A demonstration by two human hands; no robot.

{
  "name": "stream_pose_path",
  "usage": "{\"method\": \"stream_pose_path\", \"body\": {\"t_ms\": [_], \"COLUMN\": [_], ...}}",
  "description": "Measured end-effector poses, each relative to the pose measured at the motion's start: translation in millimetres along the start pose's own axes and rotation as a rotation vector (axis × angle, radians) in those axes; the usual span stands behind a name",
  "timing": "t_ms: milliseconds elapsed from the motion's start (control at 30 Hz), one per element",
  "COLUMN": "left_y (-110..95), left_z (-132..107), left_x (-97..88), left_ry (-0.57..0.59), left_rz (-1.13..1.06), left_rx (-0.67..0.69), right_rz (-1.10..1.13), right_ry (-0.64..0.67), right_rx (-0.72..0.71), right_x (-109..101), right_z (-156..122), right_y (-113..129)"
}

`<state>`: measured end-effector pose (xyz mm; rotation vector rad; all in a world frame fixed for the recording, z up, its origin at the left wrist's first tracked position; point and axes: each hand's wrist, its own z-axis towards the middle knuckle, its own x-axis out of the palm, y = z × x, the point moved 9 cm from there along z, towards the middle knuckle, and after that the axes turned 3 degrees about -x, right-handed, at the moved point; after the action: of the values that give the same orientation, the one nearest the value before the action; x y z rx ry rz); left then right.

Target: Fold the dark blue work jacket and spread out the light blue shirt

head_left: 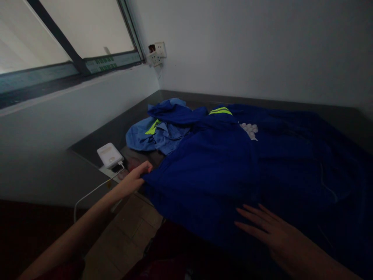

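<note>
A dark blue work jacket lies spread over the dark table, with yellow-green reflective strips and a cluster of white marks near its upper middle. My left hand is closed on the jacket's near left edge and holds it taut. Over the near right part of the jacket, my right hand has its fingers spread, palm down; whether it presses on the cloth is hard to tell. Behind my left hand lies a crumpled lighter blue garment with a yellow-green strip, partly covered by a blue sleeve.
A white power bank with a white cable sits at the left corner of the dark tabletop. Wall sockets are in the corner beside the window. Floor tiles show below the table.
</note>
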<state>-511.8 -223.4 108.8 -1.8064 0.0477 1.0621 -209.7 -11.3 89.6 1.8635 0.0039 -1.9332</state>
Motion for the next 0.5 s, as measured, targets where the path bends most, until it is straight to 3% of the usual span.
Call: {"method": "stream_pose_path", "body": {"t_ms": [133,233,333,400,433,500], "left_y": [10,0,-23,-30,-30,-19], "left_z": [-4,-5,-10,-18,-22,-32], "left_x": [7.3,0.4,-32.2,-54.4,-60.9,-61.4], "left_ry": [0.026,-0.009,-0.18,-0.282,-0.302,-0.262], "left_rz": [0.277,0.379,0.253,0.107,0.042,-0.027], "left_rx": [0.028,0.073,0.088,0.073,0.057,0.013], "right_rz": [-0.102,-0.135,-0.114,-0.092,-0.086,-0.084], "right_ry": [-0.181,-0.318,-0.483,-0.545,-0.538,-0.428], "right_rx": [-0.046,-0.077,-0.062,-0.052,-0.075,-0.135], "right_x": [-14,-43,-90,-109,-110,-91], "right_z": [3,5,-3,-9,-10,-7], "right_y": [5,11,16,21,26,36]}}
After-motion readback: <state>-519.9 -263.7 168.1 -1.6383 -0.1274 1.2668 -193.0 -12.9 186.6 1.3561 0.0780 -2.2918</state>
